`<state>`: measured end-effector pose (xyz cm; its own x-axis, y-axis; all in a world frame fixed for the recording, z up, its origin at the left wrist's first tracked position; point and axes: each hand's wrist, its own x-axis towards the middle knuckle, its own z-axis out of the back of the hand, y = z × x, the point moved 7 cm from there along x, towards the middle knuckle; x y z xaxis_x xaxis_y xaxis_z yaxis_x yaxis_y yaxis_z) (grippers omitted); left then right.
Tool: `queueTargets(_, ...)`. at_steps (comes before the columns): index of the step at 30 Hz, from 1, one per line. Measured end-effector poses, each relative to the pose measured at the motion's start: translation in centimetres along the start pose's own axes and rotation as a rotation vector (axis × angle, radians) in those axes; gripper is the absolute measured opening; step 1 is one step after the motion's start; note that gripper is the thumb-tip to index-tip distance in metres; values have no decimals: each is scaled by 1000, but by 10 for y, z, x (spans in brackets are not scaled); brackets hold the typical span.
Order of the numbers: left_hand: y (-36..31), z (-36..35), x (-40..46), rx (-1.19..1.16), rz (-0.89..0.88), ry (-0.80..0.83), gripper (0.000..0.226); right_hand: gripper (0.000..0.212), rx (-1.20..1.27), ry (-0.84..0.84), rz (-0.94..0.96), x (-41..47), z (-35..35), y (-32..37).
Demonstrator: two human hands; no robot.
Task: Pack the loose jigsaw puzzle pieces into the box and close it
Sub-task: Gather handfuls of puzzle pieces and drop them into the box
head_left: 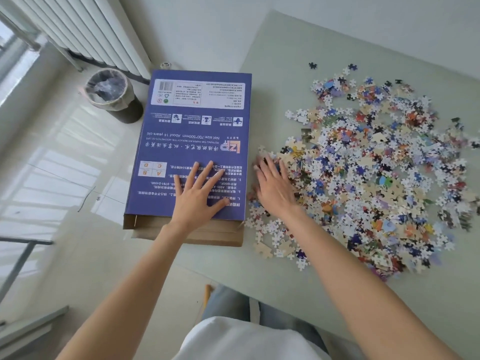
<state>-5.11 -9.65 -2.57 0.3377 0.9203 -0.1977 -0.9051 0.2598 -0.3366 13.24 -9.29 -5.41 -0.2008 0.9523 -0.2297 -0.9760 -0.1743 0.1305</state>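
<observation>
Flat blue printed cardboard box point(197, 136) is lain at left edge of pale green table point(311, 294), its brown open end twd the person. Left hand point(198, 196) is pressed flat on it, fingers spread straight. Right hand point(272, 183), fingers extended, blurred, is laid on loose multicoloured jigsaw pieces point(368, 172) heaped just beside box, to its right.

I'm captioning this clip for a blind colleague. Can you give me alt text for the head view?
A person's left hand lies flat on a blue puzzle box while the right hand rests at the edge of a wide heap of loose puzzle pieces on a pale green table. A lined waste bin stands on the floor.
</observation>
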Motion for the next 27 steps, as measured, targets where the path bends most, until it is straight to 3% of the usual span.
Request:
queueTargets(3, -1, 0, 1, -11, 6, -15, 73, 56, -98, 78, 10, 3, -13, -17)
queueTargets(8, -5, -1, 1, -31, -2, -5, 73, 55, -168, 41, -189, -29, -15, -82)
queueTargets(12, -3, 1, 1, -26, -35, 15, 70, 46, 32, -190, -297, -44, 12, -82)
queueTargets(15, -5, 1, -2, 22, -60, 10, 71, 35, 160, -321, -134, -48, 19, -20)
queueTargets(19, -10, -1, -4, 101, -101, 36, 73, 48, 122, -151, 36, -60, -20, 45)
queueTargets(23, -14, -6, -6, 148, -123, 90, 93, 51, -142, -38, -29, -76, -41, 11)
queueTargets(27, -15, -8, -10, 187, -167, 113, 104, 51, -136, -115, -246, -97, -25, -49)
